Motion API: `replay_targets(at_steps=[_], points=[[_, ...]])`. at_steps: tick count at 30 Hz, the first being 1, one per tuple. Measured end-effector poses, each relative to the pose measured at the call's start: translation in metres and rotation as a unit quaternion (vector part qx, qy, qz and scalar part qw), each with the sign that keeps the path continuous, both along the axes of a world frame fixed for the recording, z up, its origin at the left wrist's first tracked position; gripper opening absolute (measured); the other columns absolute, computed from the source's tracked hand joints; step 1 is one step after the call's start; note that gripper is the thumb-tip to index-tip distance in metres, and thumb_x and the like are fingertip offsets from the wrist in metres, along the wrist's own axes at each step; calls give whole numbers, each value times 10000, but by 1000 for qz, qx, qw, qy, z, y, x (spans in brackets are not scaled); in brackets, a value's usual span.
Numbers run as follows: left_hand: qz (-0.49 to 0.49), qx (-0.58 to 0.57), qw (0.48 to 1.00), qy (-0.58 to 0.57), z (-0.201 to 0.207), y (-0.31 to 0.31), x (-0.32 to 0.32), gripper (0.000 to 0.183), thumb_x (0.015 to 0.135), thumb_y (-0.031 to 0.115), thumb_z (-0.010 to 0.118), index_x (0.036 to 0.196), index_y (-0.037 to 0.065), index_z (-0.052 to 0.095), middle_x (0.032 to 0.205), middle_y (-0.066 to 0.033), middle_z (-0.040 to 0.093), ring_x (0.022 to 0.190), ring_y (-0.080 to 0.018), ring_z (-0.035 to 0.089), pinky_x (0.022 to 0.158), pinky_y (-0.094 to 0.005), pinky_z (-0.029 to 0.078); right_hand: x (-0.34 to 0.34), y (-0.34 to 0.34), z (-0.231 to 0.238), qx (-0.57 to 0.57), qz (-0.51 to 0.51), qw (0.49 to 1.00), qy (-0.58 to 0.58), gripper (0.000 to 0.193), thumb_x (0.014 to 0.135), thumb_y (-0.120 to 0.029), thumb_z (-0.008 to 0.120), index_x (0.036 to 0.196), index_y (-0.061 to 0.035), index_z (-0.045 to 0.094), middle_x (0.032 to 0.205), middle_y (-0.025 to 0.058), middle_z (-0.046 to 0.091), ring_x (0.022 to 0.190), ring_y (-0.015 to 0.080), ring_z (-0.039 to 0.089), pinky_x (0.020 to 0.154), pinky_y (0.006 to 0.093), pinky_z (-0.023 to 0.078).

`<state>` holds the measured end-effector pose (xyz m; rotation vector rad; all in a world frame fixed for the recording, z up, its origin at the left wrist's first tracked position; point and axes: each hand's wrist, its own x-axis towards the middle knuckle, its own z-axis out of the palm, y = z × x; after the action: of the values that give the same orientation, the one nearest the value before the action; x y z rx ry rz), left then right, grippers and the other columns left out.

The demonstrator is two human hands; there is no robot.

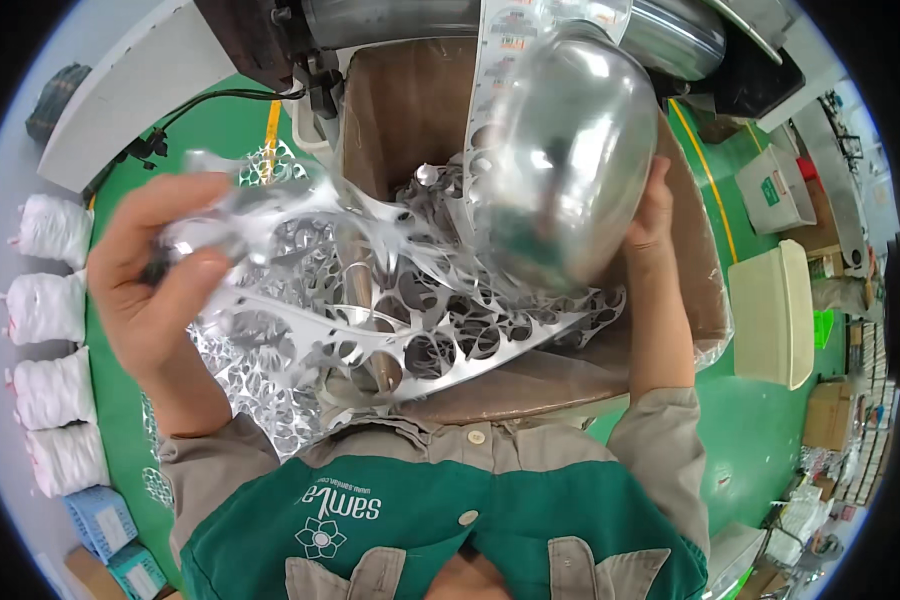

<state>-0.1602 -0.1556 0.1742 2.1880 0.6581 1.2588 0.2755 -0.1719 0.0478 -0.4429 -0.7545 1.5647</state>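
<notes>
Frankly, from my remote seat the thin strands worry me most. At mid-left of the frame, the left hand (pixel 130 290) has its thumb and fingers curled in on a blurred bunch of perforated silver web (pixel 405 340), apparently pinched; too hard a pull could tear the narrow bridges between the holes. Below that hand, at lower left, perforated scrap (pixel 245 385) lies heaped, and loose loops could catch in it. Through the centre, the web spans the opening of the brown box (pixel 390 105), whose edge might snag it. At top centre a pale printed strip (pixel 500 90) hangs close beside a rounded silvery roll (pixel 575 150); the two could tangle if the roll swung. Right of centre, the right hand (pixel 652 215) sits against the roll's right side. I cannot tell how far its fingers wrap, since the roll hides most of them, and so smooth a surface could slip from a weak hold.
</notes>
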Motion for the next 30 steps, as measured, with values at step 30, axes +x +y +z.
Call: replay_targets(at_steps=[30], points=[[-167,58,900,398,-59,29,113,366,681,-58,501,1012,68,597,848,-93,592,756,-279,551,697,-360,428,41,-3,25,33,-163,953,-255,414,843,-230,569,1192,-29,476,1041,99,602,953,188,587,813,329,476]])
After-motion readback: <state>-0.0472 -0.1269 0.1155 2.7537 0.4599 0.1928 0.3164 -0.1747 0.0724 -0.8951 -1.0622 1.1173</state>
